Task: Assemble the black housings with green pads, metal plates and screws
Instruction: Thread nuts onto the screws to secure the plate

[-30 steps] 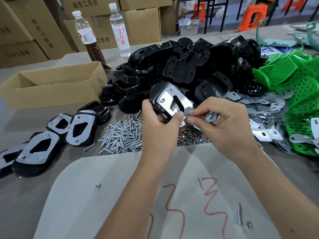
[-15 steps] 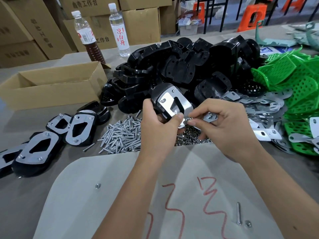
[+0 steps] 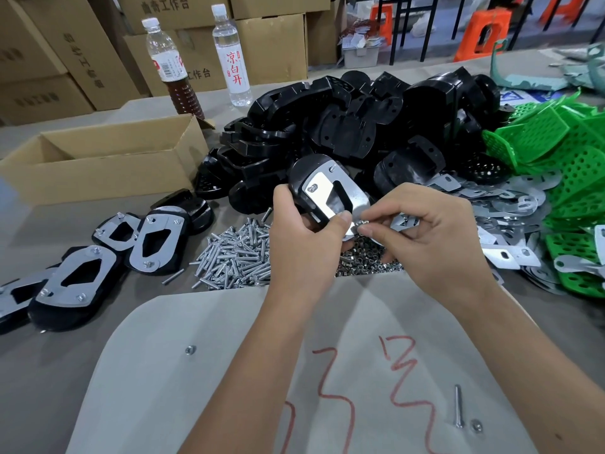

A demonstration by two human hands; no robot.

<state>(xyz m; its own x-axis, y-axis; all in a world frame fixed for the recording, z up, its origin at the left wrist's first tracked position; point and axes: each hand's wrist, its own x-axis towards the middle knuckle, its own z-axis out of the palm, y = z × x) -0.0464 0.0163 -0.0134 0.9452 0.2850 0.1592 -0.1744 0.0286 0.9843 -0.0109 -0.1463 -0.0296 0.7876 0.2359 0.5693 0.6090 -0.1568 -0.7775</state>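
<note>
Step in hand, by judgement: fastening the third corner of a metal plate (image 3: 330,194) onto the black housing (image 3: 302,178). The left hand (image 3: 304,244) grips the housing, fingers curled round its body, thumb pressing the plate's near edge; the unit sits at centre frame, tilted. At 3 o'clock of that thumb, the right hand (image 3: 435,237) pinches a small nut (image 3: 361,222) against the plate corner. Next move likely calls for threading it squarely. The plate is bright, two fasteners already seated.

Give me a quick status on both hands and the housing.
Left hand grips black housing with metal plate. Right hand fingers pinch a small nut at the plate's near corner. Nothing in the way.
</note>
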